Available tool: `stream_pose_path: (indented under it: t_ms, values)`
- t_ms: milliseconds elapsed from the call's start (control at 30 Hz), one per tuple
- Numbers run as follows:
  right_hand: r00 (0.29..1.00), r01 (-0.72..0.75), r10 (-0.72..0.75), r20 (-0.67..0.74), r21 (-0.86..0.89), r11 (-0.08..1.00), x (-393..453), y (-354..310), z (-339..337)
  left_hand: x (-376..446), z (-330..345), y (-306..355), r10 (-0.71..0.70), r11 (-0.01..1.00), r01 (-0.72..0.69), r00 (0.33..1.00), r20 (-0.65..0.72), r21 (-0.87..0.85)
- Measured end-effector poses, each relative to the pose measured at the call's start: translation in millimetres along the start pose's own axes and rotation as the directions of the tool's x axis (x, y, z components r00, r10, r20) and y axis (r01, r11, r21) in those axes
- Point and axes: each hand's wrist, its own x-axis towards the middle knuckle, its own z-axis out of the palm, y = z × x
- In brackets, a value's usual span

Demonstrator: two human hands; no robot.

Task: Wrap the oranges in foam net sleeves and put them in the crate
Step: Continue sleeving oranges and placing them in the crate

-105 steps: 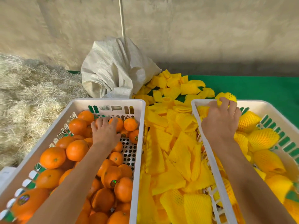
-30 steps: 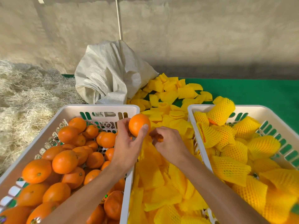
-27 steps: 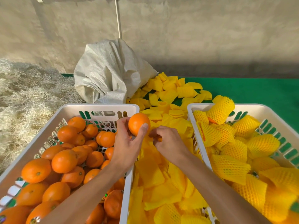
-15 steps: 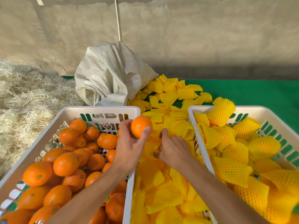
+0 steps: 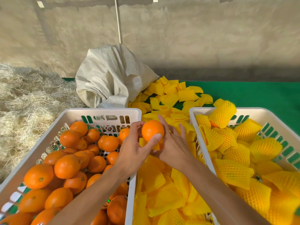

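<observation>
My left hand (image 5: 133, 151) grips a bare orange (image 5: 152, 130) between thumb and fingers, above the gap between the two crates. My right hand (image 5: 173, 146) is right beside it, holding a flat yellow foam net sleeve (image 5: 155, 145) under the orange; its fingers are partly hidden behind the fruit. The left white crate (image 5: 103, 112) holds several bare oranges. The right white crate (image 5: 201, 111) holds several oranges wrapped in yellow net sleeves (image 5: 222, 112). Loose sleeves (image 5: 162, 189) fill the gap between the crates.
A grey woven sack (image 5: 110, 78) lies behind the left crate, with more loose sleeves (image 5: 177, 93) spilled on the green cloth (image 5: 253, 93). Straw (image 5: 24, 101) is piled at the left. A concrete wall stands behind.
My right hand has lifted a sleeve from the pile up to the orange. The left hand keeps the orange, now closer to the right hand.
</observation>
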Motion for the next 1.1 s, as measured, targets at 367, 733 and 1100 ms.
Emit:
stream_pose_path:
  t_ms: [367,733,1100]
  values:
    - [0.995,0.086,-0.097,0.005,0.407,0.909,-4.5,0.0,-22.3,9.6,-31.0,12.4,0.224,0.82,-0.357,0.92,0.322,0.447]
    - [0.998,0.058,-0.058,0.001,0.028,0.998,-3.5,-14.2,-17.4,13.0,-32.3,10.4,0.315,0.516,-0.364,0.922,0.224,0.775]
    - [0.984,-0.054,0.107,-0.144,0.332,0.942,1.5,-20.8,-23.7,13.1,-20.5,12.9,0.261,0.559,-0.164,0.965,0.016,0.813]
